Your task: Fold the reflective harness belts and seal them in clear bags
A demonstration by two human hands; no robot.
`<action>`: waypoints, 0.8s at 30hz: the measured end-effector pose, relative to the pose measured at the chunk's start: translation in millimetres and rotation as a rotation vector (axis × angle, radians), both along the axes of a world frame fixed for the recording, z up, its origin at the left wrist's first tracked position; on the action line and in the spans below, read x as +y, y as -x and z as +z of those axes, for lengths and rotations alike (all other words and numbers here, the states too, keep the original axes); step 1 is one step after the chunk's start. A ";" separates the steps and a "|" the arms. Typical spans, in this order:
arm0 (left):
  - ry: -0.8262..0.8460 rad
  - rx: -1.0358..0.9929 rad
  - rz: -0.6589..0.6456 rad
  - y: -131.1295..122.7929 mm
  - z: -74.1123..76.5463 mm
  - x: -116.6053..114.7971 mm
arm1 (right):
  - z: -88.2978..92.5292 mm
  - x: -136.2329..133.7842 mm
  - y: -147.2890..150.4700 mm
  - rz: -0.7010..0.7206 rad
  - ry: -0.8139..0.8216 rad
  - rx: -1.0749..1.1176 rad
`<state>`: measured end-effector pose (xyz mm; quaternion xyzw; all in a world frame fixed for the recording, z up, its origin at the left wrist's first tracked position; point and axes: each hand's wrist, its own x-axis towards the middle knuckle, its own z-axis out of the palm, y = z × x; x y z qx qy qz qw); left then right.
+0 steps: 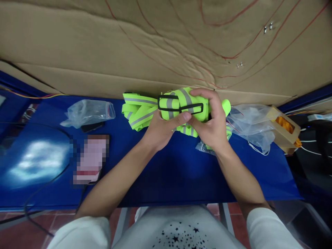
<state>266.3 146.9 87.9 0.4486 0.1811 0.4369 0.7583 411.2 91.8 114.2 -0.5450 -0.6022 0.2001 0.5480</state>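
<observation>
Fingers (181,118) of the left hand (160,129) and right hand (211,126) clench a folded neon-green reflective strap (140,110), grey-striped with black buckles (168,103), over the blue table (168,173). Its long axis runs left to right, with loose folds trailing left. Cardboard (103,52) stands behind.

- Both arms are in, forearms bare, angling up from the bottom corners and converging at centre.
- Left forearm (116,180) runs up and to the right, wrist straight.
- Left hand (161,127) is palm-up underneath, its thumb (183,117) stretched out to the right and pressing down on top of the folded reflective belt (171,103).
- Right forearm (240,180) slants up and to the left, wrist bent slightly inward.
- Right hand (211,122) is clamped over the far end, fingers (204,95) curled across the top, knuckles up.
- The two hands are touching, thumbs meeting in the middle.
</observation>
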 end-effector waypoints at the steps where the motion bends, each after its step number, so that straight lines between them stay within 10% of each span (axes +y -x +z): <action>1: -0.001 0.018 0.007 -0.1 -0.2 0.8 | 0.3 0.0 -2.5 0.026 0.013 0.003; 7: 0.014 0.040 0.010 -1.4 -4.6 1.8 | 1.6 4.1 -26.2 0.334 0.191 0.249; 18: -0.358 0.495 -0.033 38.5 -70.5 -40.5 | -65.7 -61.2 15.3 0.127 0.600 0.776; 22: -0.514 0.616 -0.212 85.5 -57.2 -31.6 | -105.1 -79.3 13.8 0.020 0.735 0.889; 24: -0.672 0.741 -0.020 125.0 -37.8 2.1 | -117.6 -79.7 8.2 -0.081 0.747 0.819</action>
